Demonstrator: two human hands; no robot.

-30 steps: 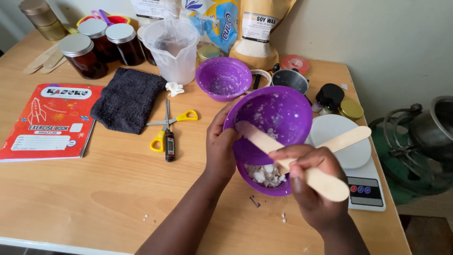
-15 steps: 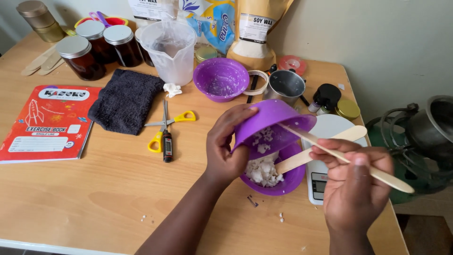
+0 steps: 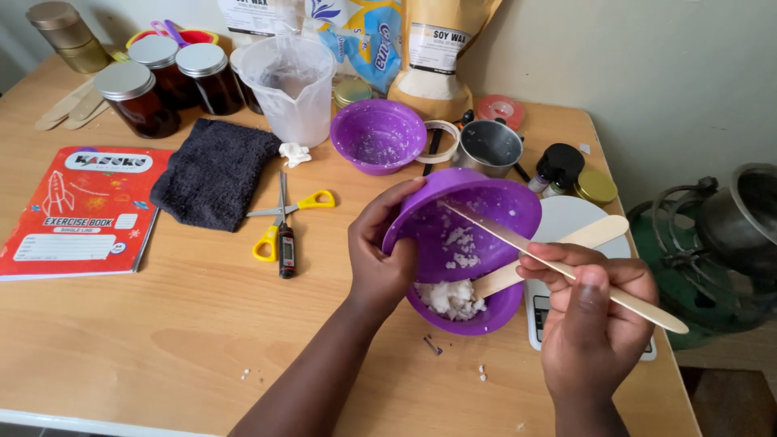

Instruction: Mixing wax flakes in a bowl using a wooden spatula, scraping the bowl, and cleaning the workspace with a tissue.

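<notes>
My left hand (image 3: 380, 263) grips the near rim of the purple bowl (image 3: 473, 243), fingers curled over the edge, holding it tilted toward me above the wooden table (image 3: 162, 340), just in front of the white scale (image 3: 566, 218). White waxy flakes (image 3: 449, 298) sit clumped at the bowl's low side, with a few stuck to the inner wall. My right hand (image 3: 595, 311) is closed around two flat wooden sticks (image 3: 558, 267); both tips reach into the bowl, one against the upper wall, one touching the clump. A second purple bowl (image 3: 378, 136) stands farther back, beside a small metal cup (image 3: 488, 147). Yellow-handled scissors (image 3: 283, 218) and a black probe thermometer (image 3: 286, 247) lie left of the bowl, near a dark cloth (image 3: 214, 170).
</notes>
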